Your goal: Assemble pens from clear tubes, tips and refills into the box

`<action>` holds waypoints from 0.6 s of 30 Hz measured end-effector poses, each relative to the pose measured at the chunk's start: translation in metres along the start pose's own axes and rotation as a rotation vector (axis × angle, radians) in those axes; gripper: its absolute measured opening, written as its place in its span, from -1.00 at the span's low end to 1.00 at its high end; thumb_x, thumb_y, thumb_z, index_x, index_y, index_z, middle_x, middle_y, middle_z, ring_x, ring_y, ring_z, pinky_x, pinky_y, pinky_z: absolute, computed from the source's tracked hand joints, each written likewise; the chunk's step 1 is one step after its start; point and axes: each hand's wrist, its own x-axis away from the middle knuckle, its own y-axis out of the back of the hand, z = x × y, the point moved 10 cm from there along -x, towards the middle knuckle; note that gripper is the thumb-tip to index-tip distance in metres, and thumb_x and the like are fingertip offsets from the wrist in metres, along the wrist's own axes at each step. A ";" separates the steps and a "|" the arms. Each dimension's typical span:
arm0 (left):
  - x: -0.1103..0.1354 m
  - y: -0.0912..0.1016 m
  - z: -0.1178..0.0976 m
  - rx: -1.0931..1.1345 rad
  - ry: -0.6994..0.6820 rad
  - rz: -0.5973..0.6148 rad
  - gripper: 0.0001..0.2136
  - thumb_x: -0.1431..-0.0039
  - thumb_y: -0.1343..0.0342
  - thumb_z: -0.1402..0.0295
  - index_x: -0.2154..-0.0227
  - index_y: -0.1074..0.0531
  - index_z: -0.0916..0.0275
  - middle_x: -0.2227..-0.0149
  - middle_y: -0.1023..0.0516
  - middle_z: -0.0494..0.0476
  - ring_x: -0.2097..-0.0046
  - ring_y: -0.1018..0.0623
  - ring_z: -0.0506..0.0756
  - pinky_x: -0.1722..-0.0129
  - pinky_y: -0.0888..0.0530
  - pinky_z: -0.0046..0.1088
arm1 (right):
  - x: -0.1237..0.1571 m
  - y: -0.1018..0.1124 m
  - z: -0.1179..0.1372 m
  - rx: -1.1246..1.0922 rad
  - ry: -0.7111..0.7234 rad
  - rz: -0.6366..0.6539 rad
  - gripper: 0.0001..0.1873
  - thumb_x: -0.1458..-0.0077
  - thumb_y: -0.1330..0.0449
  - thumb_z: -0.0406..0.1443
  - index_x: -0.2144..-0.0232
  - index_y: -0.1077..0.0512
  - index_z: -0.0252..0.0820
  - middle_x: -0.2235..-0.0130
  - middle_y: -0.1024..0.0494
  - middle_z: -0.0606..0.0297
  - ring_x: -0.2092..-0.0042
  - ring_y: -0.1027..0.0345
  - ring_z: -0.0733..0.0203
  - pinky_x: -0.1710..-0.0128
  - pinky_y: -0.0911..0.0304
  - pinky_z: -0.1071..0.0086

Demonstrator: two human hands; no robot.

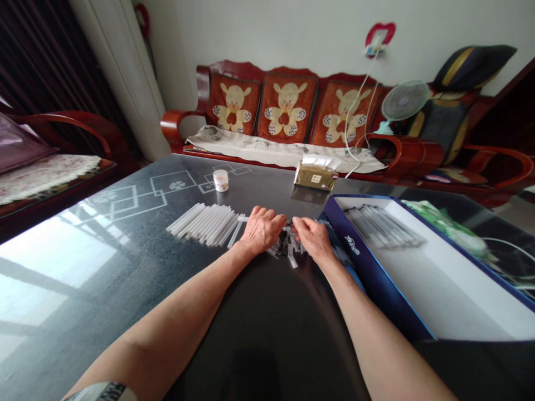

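My left grip [263,229] is closed on a translucent tube [242,219]; I can't tell whether my right grip [311,236] holds anything. Across the worktop [137,262], a blue box [382,289] hems my right forearm; jar [220,181] and tissue pack [316,177] stand beyond.

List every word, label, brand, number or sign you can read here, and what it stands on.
None can be read with certainty.
Blue box: white script-like lettering on its side wall, too small and blurred.
Tissue pack: pale square label with marks, illegible.
Small white jar: printed marks, too small to read.
Sleeve: dark pattern, cut off; cannot tell if it is lettering.
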 end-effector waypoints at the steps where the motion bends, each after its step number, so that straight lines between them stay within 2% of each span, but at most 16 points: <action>1: 0.000 0.000 0.000 0.000 -0.001 0.001 -0.63 -0.35 0.23 0.19 0.18 -0.49 0.13 0.41 -0.42 0.12 0.31 -0.36 0.10 0.17 -0.18 -0.29 | 0.000 -0.001 0.000 -0.012 0.002 0.005 -0.56 0.04 -0.11 0.07 0.49 -0.48 -0.17 0.51 -0.55 0.27 0.52 -0.34 0.23 0.51 -0.23 0.39; 7: 0.000 -0.001 0.003 0.002 0.002 -0.012 -0.64 -0.35 0.22 0.18 0.18 -0.49 0.14 0.40 -0.44 0.12 0.31 -0.37 0.10 0.18 -0.18 -0.29 | -0.004 -0.003 -0.001 -0.122 0.025 0.026 -0.68 0.09 -0.17 -0.07 0.37 -0.47 -0.18 0.45 -0.55 0.30 0.46 -0.40 0.25 0.44 -0.29 0.41; 10: 0.000 0.000 0.006 -0.006 0.018 -0.039 -0.64 -0.36 0.22 0.18 0.16 -0.48 0.14 0.41 -0.44 0.12 0.31 -0.37 0.10 0.18 -0.18 -0.29 | -0.008 0.006 -0.006 -0.121 0.058 -0.032 -0.68 0.09 -0.18 -0.11 0.31 -0.47 -0.19 0.43 -0.55 0.31 0.43 -0.41 0.24 0.40 -0.31 0.39; 13: 0.000 -0.001 0.008 -0.001 0.025 -0.045 -0.65 -0.36 0.21 0.20 0.17 -0.48 0.16 0.40 -0.44 0.12 0.30 -0.38 0.10 0.18 -0.18 -0.29 | -0.007 0.010 -0.002 0.035 0.139 -0.069 -0.73 0.07 -0.18 -0.15 0.34 -0.50 -0.18 0.43 -0.55 0.29 0.41 -0.41 0.23 0.33 -0.32 0.36; 18: 0.000 -0.002 0.007 0.004 0.014 -0.047 -0.67 -0.36 0.21 0.23 0.21 -0.48 0.19 0.39 -0.45 0.12 0.30 -0.38 0.10 0.17 -0.19 -0.30 | 0.005 -0.002 0.024 0.358 0.322 -0.014 -0.82 0.04 -0.17 -0.19 0.44 -0.54 -0.11 0.40 -0.54 0.27 0.41 -0.38 0.24 0.29 -0.29 0.35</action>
